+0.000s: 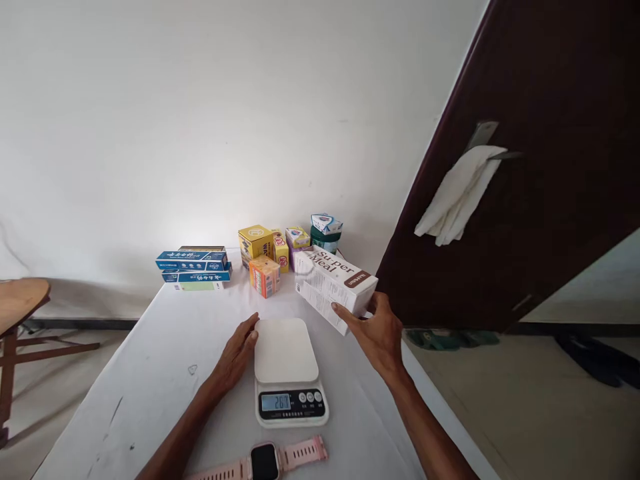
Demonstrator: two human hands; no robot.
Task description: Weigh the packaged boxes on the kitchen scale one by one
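My right hand (379,331) grips the near end of a white box (330,280) printed "Su-per Meal", which is tilted at the right side of the table; whether it touches the table I cannot tell. In front of me sits a white kitchen scale (286,350) with a bare weighing plate and a lit display that seems to read 267. My left hand (241,350) rests at the left edge of the scale, its fingers stretched out and holding nothing. Nearer to me lies a smartwatch (265,461) with a pink strap.
Along the wall stand a yellow box (255,245), an orange box (265,276), a purple-and-yellow box (298,240) and a green container (325,239). Flat blue boxes (193,260) are stacked at the back left. A dark door (525,220) with a white cloth (460,193) stands right.
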